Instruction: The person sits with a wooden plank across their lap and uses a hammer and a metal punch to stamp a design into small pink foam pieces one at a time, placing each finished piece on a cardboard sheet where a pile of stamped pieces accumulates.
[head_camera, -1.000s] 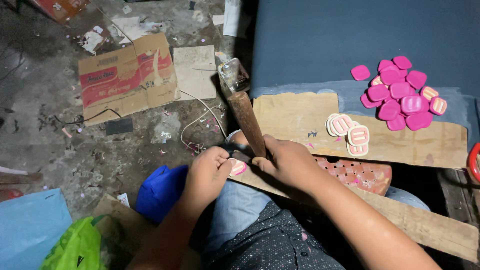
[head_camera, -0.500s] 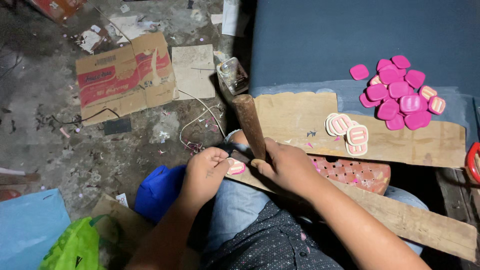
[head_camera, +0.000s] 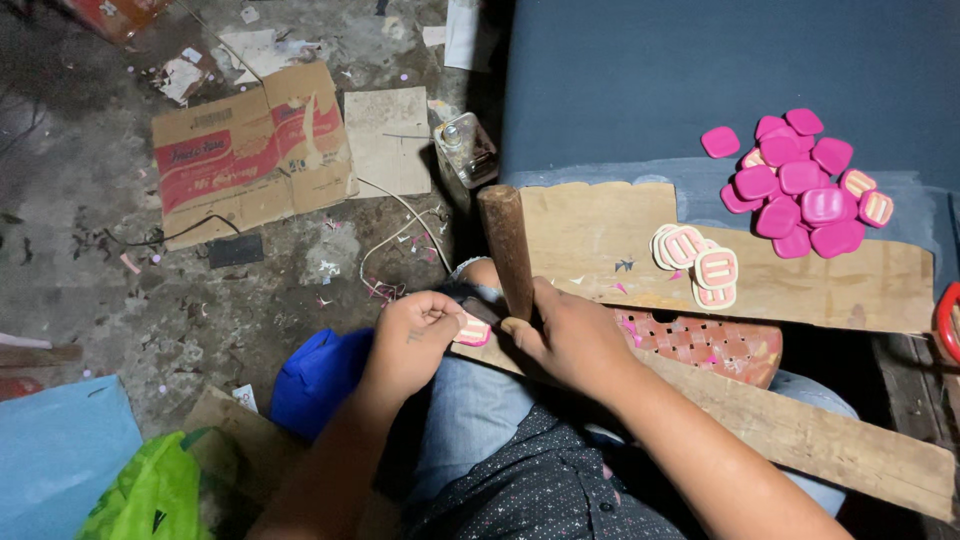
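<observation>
My right hand (head_camera: 575, 335) grips a brown wooden mallet handle (head_camera: 506, 245) that stands nearly upright over a wooden plank (head_camera: 800, 430) across my lap. My left hand (head_camera: 415, 335) pinches a small pink and cream square piece (head_camera: 474, 331) against the plank, right beside the mallet's lower end. A few finished cream-faced pieces (head_camera: 695, 265) lie on a cardboard sheet (head_camera: 800, 270). A heap of pink square pieces (head_camera: 795, 185) rests on the dark blue surface (head_camera: 650, 80) beyond.
A flattened red and brown cardboard box (head_camera: 250, 150) lies on the dirty floor at left, with a small glass bottle (head_camera: 465, 150) near it. A blue bag (head_camera: 315, 375), green bag (head_camera: 150, 495) and red perforated tile (head_camera: 700, 340) sit close by.
The mallet has swung from leaning away to nearly upright and dropped lower toward the piece. My left hand has stayed on the pink piece.
</observation>
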